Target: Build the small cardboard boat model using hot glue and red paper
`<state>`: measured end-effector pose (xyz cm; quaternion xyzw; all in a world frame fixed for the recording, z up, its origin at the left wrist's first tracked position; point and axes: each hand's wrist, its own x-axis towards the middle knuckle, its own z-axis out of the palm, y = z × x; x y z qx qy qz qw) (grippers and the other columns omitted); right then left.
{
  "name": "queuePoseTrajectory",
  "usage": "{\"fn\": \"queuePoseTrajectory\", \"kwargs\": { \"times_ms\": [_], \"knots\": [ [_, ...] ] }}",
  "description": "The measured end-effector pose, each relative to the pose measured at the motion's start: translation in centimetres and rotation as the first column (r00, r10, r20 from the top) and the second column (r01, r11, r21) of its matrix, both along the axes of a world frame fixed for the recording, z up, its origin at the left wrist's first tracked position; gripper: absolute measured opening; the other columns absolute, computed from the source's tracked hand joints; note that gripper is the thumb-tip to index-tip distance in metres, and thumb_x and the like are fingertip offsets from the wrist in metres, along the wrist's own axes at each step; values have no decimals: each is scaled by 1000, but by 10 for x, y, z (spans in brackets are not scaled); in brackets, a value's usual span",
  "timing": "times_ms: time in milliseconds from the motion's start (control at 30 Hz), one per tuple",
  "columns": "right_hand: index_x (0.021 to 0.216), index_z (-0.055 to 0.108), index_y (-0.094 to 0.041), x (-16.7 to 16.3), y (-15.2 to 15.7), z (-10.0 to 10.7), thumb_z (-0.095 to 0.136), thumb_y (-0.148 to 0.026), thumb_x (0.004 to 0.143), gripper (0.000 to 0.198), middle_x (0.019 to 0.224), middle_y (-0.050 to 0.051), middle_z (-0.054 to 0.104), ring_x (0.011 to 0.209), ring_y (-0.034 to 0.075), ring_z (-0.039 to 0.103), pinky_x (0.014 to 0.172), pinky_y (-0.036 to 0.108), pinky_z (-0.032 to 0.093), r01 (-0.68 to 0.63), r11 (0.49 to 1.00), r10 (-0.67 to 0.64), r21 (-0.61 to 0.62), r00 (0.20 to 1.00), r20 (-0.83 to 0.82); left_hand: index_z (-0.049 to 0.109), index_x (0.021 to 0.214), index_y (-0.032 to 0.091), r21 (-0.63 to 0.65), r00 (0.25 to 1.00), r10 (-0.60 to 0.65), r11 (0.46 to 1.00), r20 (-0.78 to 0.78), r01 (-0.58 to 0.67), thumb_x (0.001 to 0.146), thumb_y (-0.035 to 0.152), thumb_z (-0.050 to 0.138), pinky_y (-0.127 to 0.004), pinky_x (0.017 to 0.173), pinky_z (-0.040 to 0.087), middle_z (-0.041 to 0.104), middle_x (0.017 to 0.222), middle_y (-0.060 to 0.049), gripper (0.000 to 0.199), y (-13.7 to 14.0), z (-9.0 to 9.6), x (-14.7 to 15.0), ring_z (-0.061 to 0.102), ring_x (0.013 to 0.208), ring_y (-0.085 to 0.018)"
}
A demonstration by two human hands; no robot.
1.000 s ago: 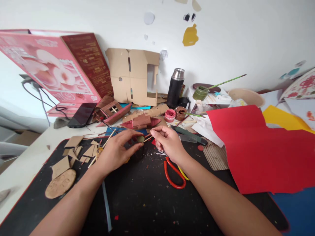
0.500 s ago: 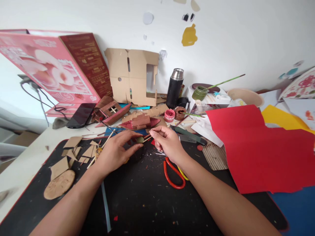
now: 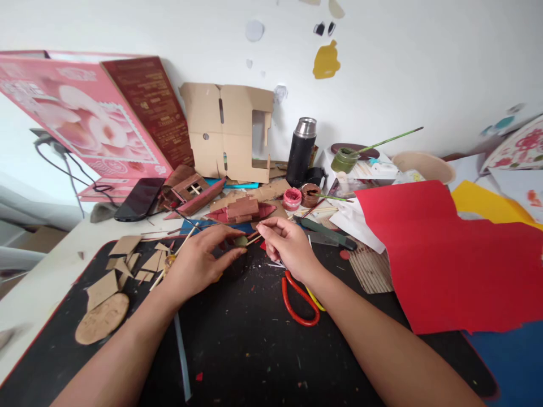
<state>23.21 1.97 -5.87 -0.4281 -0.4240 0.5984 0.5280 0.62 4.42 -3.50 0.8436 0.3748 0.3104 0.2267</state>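
Observation:
My left hand (image 3: 197, 260) is curled on the left of the black mat, its thumb and fingertips closed about a small green rounded piece (image 3: 241, 241). A thin wooden stick (image 3: 253, 240) runs from beside that piece to the fingertips of my right hand (image 3: 284, 246), which are pinched together. My own fingers hide part of both small things. Just below my right hand lie scissors with red and yellow handles (image 3: 300, 305), partly under the forearm. Behind the hands sits a small brown and pink model boat (image 3: 242, 210).
Cardboard scraps (image 3: 103, 288) lie on the mat at left, near a phone (image 3: 139, 199). At the back stand a black thermos (image 3: 301, 152) and open paint jars (image 3: 292, 198). A green-handled knife (image 3: 326, 233) and red sheet (image 3: 449, 260) are at right.

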Motion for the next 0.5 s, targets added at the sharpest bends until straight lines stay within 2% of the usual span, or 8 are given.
{"fn": "queuePoseTrajectory", "kwargs": {
  "times_ms": [200, 500],
  "knots": [
    [105, 68, -22, -1, 0, -2, 83, -63, 85, 49, 57, -10, 57, 41, 9, 45, 42, 24, 31, -42, 999, 41, -4, 998, -46, 78, 118, 23, 65, 1000, -1, 998, -18, 2, 104, 46, 72, -34, 88, 63, 83, 109, -5, 28, 1, -1, -1, 78, 95, -22],
    [123, 70, -19, -1, -1, -1, 79, -66, 89, 59, 57, -9, 57, 42, 9, 46, 43, 24, 30, -26, 1000, 25, -5, 998, -49, 78, 119, 23, 97, 1000, 2, 995, -13, -1, 104, 44, 71, -39, 94, 64, 84, 109, -6, 26, 3, -2, -2, 80, 97, -23]
  ]
}}
